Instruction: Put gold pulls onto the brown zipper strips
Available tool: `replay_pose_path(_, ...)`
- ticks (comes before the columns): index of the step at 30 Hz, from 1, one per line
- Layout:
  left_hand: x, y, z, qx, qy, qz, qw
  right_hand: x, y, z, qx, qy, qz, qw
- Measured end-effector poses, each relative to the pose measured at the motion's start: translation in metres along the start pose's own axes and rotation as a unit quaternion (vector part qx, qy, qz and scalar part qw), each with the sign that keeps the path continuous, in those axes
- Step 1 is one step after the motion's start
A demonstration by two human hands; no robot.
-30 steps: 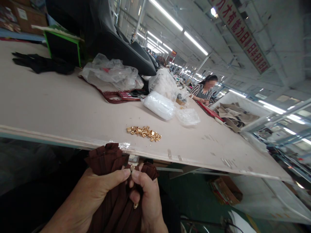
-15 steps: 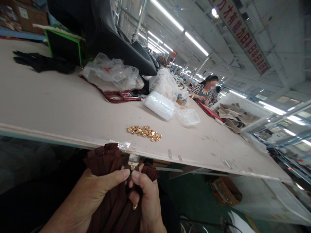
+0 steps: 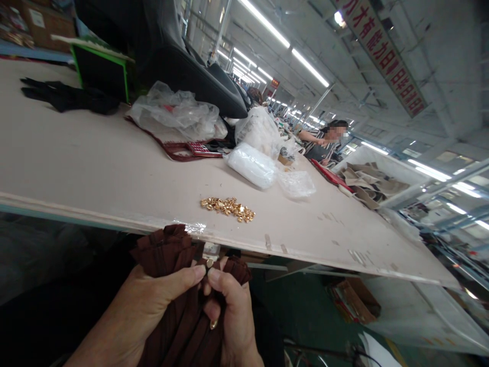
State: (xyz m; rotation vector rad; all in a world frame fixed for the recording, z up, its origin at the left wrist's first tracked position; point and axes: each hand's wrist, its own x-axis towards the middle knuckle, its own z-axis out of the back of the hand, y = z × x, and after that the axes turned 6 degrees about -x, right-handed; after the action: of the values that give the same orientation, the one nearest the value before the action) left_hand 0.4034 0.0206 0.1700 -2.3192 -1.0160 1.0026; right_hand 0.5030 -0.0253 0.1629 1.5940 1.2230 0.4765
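Below the table's front edge, my left hand (image 3: 153,306) grips a bundle of dark brown zipper tapes (image 3: 171,250). My right hand (image 3: 229,316) meets it thumb to thumb and pinches a small gold zipper slider (image 3: 209,263) at the top of one tape. A second gold piece (image 3: 213,323) shows lower down between my right fingers. On the table (image 3: 95,168) just above my hands lies a small heap of gold sliders (image 3: 228,208).
Further back on the table are clear plastic bags (image 3: 178,112), a white packet (image 3: 252,165), a dark red pouch with a calculator (image 3: 196,149) and black cloth (image 3: 64,97). A co-worker (image 3: 324,142) sits at the far end. A bin of tan pieces (image 3: 367,183) stands at the right.
My hands have hardly moved, staying pinched on the slider and tapes. The co-worker at the far end has shifted an arm.
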Motion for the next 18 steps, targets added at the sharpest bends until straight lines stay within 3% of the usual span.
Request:
replay_pose_path(13,0.0013,0.0034,0.0045,0.006,-0.012,0.0,1.0,0.0002,0.0007,-0.0018,0.008,0.005,0.003,1.0)
replay_pose_path(18,0.0056,-0.0008,0.0052,0.072,-0.016,-0.032,0.997,-0.0005,-0.0009,0.0015,-0.024,0.025,0.035,0.999)
